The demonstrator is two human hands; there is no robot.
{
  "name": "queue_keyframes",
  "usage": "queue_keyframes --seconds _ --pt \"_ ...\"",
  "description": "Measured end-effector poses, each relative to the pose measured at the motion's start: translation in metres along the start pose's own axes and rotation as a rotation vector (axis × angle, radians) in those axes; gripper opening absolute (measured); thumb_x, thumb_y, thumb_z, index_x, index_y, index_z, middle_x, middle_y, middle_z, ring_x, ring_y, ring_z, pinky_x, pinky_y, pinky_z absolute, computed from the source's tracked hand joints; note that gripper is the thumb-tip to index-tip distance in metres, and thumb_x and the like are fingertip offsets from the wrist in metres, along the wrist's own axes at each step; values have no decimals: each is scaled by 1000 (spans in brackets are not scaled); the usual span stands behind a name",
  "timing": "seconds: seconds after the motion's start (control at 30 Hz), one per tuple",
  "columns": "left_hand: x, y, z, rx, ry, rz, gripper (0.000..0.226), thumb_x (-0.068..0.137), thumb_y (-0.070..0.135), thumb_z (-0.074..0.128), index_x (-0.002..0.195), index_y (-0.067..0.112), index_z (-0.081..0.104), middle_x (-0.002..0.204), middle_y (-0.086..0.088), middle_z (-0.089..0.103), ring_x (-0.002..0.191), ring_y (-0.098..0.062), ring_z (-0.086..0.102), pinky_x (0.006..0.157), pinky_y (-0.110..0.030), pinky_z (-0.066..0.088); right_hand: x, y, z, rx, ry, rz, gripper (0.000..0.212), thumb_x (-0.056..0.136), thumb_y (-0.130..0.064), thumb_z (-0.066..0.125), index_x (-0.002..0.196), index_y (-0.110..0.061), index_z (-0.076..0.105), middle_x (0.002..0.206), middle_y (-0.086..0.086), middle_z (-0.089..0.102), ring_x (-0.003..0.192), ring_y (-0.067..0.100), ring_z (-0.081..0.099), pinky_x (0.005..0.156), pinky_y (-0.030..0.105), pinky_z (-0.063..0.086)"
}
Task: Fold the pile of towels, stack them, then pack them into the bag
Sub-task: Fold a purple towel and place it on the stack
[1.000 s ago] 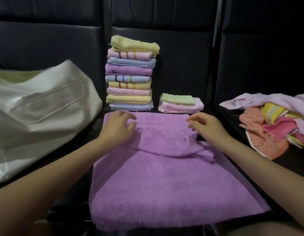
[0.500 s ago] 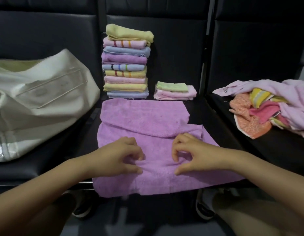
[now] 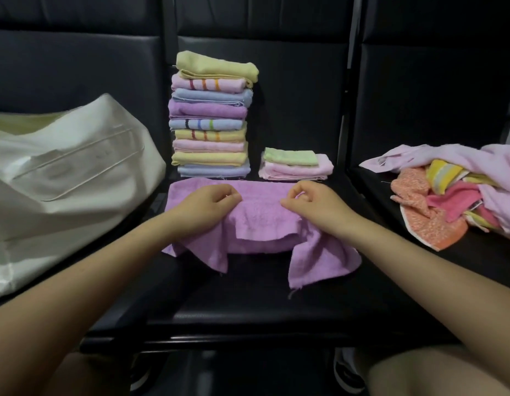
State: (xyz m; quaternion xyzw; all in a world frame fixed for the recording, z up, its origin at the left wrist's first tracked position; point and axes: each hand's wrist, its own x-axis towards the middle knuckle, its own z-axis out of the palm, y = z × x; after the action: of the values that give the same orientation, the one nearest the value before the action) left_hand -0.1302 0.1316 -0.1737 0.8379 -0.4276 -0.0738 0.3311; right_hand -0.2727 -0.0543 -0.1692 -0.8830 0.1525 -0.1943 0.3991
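1. A purple towel (image 3: 262, 221) is spread across the middle black seat (image 3: 248, 304), partly folded; its near edge is lifted and carried towards the far edge, and two loose corners hang down at the front left and front right.
2. The left hand (image 3: 211, 205) is seen on the towel's left part: its grip is closed, with fingers curled and thumb pinching a fold of the purple cloth.
3. The right hand (image 3: 313, 204) is seen on the towel's right part: its grip is likewise closed in a pinch on the same raised fold. The two hands are held near each other, apart.
4. A tall stack of folded towels (image 3: 212, 115) is stood at the back of the same seat, against the backrest, just beyond the purple towel. A yellow towel is on top; pink, blue, purple and striped ones are seen below it.
5. A short stack (image 3: 295, 165) is set just right of the tall one: a green towel on pink ones.
6. A white bag (image 3: 71, 178) is laid on the seat to the left, its side touching the edge of the middle seat.
7. A pile of unfolded towels (image 3: 459, 190) is heaped on the seat to the right, well apart from the hands; pink, orange, yellow-striped and pale lilac cloth is made out.
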Motion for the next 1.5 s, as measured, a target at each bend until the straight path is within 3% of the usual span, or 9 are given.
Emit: queue_keyframes --seconds 0.17,0.33,0.53,0.87,0.97,1.17,1.3,1.37,1.5 --pt "17 -30 10 431 92 76 21 92 41 60 105 25 64 97 6 49 99 -16 52 85 -35 45 14 46 9 -387 -18 -24 18 84 -23 70 99 -23 59 85 -6 52 80 14 50 73 31 41" --pt "15 -21 7 218 150 294 18 87 45 59 94 30 65 87 12 53 79 -8 54 74 -34 49 6 45 4 -328 176 -356 9 83 -19 67 92 -19 66 85 -9 52 81 7 44 73 23 37" --pt "6 -15 29 343 -227 379 53 75 66 46 109 31 65 105 10 59 96 -5 53 85 -29 46 -6 34 11 -536 -273 -311 33 80 -51 69 105 -30 64 99 -12 60 92 5 52 82 26 46" --pt "21 -9 15 -250 24 -69 29 101 24 48 95 1 63 86 -6 62 80 -14 53 79 -33 45 8 15 -3 -373 -153 -163 28 91 -15 58 64 -22 54 63 -7 51 64 11 46 69 36 42" --pt "22 -16 -5 -56 92 -34 29 98 30 52 78 9 59 66 2 54 60 -12 48 57 -29 39 13 17 -18 -319 -38 -174 23 90 -6 53 68 -3 57 62 6 53 63 12 42 65 37 38" --pt "22 -58 -24 96 249 -64 25 94 26 60 81 7 67 78 -9 65 79 -28 58 67 -33 36 23 36 -29 -226 56 -52 25 91 -12 56 78 8 63 71 22 56 65 15 44 64 36 39" --pt "23 -65 -10 137 382 -40 26 98 20 51 84 0 58 88 -17 66 86 -33 58 72 -37 38 25 35 -17 65 231 56 27 93 -15 54 74 2 62 57 2 52 56 8 46 57 25 36" --pt "23 -62 0 137 310 -24 24 101 20 45 84 4 53 91 -14 63 89 -30 56 74 -36 38 19 33 -1 141 118 70 27 98 -15 49 72 -13 58 47 -7 52 43 3 46 51 19 37" --pt "17 -58 9 223 205 -49 25 103 25 39 88 11 53 94 -7 62 86 -22 52 74 -33 35 11 37 17 -337 -155 6 23 102 -23 38 83 -14 49 82 -1 55 80 20 51 69 31 35"
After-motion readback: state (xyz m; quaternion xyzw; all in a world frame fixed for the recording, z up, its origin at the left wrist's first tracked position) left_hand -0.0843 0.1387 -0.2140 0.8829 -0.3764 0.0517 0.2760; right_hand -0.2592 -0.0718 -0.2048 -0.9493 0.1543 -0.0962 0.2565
